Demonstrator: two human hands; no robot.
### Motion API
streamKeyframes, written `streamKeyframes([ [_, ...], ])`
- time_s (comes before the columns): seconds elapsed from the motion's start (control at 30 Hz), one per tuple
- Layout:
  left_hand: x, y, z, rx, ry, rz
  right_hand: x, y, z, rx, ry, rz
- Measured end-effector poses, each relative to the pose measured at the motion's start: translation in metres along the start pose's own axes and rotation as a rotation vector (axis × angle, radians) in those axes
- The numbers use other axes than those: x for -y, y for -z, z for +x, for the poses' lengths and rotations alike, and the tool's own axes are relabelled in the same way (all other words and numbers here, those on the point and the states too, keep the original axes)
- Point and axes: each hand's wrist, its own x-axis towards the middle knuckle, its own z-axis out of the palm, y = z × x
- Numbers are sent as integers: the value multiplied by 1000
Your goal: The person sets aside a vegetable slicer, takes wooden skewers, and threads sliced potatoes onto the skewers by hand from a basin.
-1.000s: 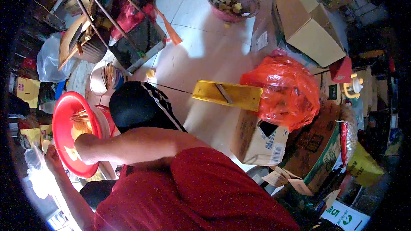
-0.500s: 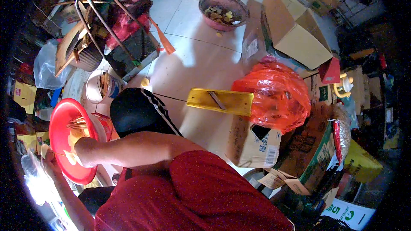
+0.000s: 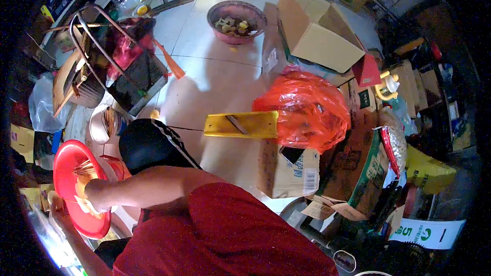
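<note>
My right hand (image 3: 97, 197) reaches into a red basin (image 3: 65, 161). Its fingers are bent among pale yellow slices (image 3: 82, 189), and the glare hides exactly what they grip. A bundle of thin sticks (image 3: 84, 167) lies in the basin just above that hand. At the basin's lower left rim is my left hand (image 3: 55, 208), closed on a small pale piece that is hard to make out. A thin line, like a stick, runs between the two hands. The yellow slicer board (image 3: 261, 124) rests on a carton beside a red plastic bag (image 3: 307, 110).
Beyond my black-clad knee (image 3: 146, 145) stands a white bucket with sticks (image 3: 99, 125). A pink bowl with pieces in it (image 3: 217, 13) is on the tiled floor. Open cartons (image 3: 327, 46) line the right side. A metal-framed chair (image 3: 135, 84) lies at the upper left.
The view has swung, so the bowl, cartons and slicer board sit further left. The red basin appears lower. Both hands stay at the basin, with little visible change in their pose.
</note>
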Motion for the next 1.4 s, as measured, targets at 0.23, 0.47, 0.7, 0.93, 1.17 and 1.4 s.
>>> streamKeyframes([
  [0.23,14,-37,8,-272,-255,0,0,46,-46,-8,-184,522],
  [0.47,36,-38,-3,-461,-382,59,-3,54,-54,39,-172,615],
  [0.7,46,-74,-11,-657,-365,-9,7,55,-50,25,-88,463],
  [0.93,41,-103,-11,-815,-362,-40,13,51,-40,-11,-92,462],
  [1.17,39,-99,-11,-844,-294,-120,11,40,-27,56,-84,507],
  [1.4,39,-85,-21,-841,-285,-285,8,21,-13,181,-197,561],
])
